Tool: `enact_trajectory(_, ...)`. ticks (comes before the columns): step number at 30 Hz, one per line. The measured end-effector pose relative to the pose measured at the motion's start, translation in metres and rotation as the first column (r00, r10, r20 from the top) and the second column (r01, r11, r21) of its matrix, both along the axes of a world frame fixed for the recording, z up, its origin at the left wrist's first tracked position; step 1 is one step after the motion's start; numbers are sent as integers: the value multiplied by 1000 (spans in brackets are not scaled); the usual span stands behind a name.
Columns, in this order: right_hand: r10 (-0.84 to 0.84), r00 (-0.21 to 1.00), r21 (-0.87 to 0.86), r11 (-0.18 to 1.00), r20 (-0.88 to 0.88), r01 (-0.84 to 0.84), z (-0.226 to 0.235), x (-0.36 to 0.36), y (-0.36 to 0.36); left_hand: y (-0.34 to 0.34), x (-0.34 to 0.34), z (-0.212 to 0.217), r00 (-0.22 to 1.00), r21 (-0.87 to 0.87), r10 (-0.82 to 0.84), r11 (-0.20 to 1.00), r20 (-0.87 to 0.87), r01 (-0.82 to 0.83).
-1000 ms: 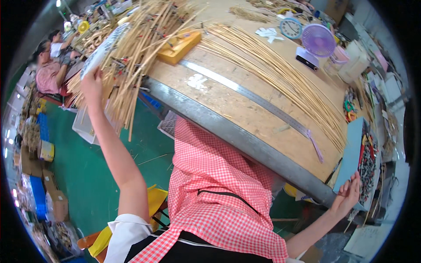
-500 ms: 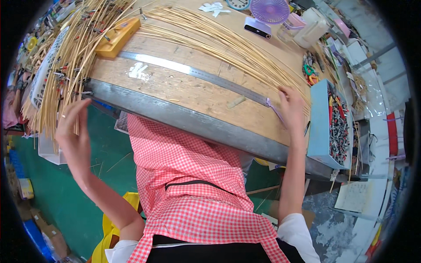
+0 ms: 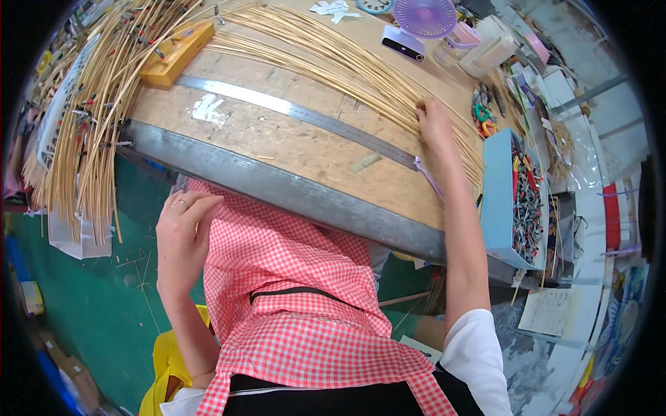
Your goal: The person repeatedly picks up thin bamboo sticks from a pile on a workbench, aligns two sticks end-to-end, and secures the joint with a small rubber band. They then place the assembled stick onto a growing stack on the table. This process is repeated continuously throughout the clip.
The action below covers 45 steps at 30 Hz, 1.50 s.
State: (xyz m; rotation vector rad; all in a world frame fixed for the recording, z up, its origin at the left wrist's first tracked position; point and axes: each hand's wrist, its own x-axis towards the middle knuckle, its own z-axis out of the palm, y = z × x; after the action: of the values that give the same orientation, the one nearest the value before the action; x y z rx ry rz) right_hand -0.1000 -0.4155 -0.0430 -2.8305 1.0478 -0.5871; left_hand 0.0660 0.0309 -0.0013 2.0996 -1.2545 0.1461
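Long thin bamboo strips [image 3: 347, 59] lie in a loose, curved bundle across the far part of the workbench [image 3: 291, 149]. My right hand [image 3: 436, 126] reaches over the bench to the right part of this bundle, its fingers closed at the strips; how many they pinch is hidden. My left hand [image 3: 182, 232] hovers in front of the bench's near edge, beside the red checked apron [image 3: 298, 249]. Its fingers are loosely bent, with nothing visible in them. A steel ruler [image 3: 277, 104] lies on the bench between me and the strips, a purple tie at its right end.
At the left, many clipped bamboo strips [image 3: 97, 139] hang over the bench edge near a yellow wooden block [image 3: 177, 55]. A blue box [image 3: 496, 201] of small clips stands on the right. Behind are a purple fan [image 3: 424, 17] and scissors [image 3: 483, 114]. A dark metal bar [image 3: 277, 184] edges the bench.
My left hand has moved right and down from the hanging strips to beside the apron. My right hand has shifted farther away and left, onto the strip bundle. The view has shifted slightly.
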Motion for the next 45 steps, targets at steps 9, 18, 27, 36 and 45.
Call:
enact_trajectory(9,-112,988,-70,990,108,120,4,-11,-11,-8,-5,0,998,-44,-65,997,11,65)
enact_trajectory(18,-108,992,-220,968,59,118,25,-45,-2,-10,-8,-8,997,-43,-69,997,-39,68)
enact_trajectory(27,-169,951,275,957,258,96,51,-79,48,-13,-9,-15,992,-52,-101,994,-77,97)
enact_trajectory(36,-362,865,712,702,347,8,77,-159,163,-26,-24,-22,926,-148,-242,967,-289,207)
enact_trajectory(45,-327,818,876,277,473,-395,49,-119,245,-29,-42,-11,571,-508,-421,861,-705,8)
